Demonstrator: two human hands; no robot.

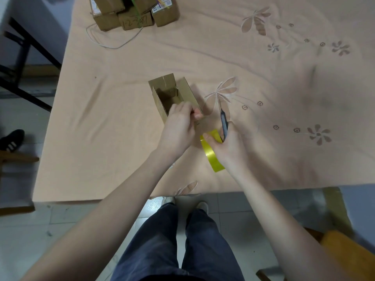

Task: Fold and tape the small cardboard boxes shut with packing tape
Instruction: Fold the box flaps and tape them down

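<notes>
At the far left of your desk (121, 138), a heap of taped boxes (134, 15) sits by the back edge. In the middle stands the open cardboard box (172, 94), and your left hand (178, 128) pinches its near flap, fingers curled. Just to the right, your right hand (227, 145) grips the yellow tape roll (212, 153) together with a grey cutter (223, 122).

Stack of small boxes (129, 15) at 12 o'clock is clipped by the top edge; its labels are too small to read. Left hand (178, 128) hides the open box's (172, 92) near end. Right hand (229, 145) covers most of the yellow tape roll (213, 157). The dark tool (223, 122) it holds is blurred, type unclear.
</notes>
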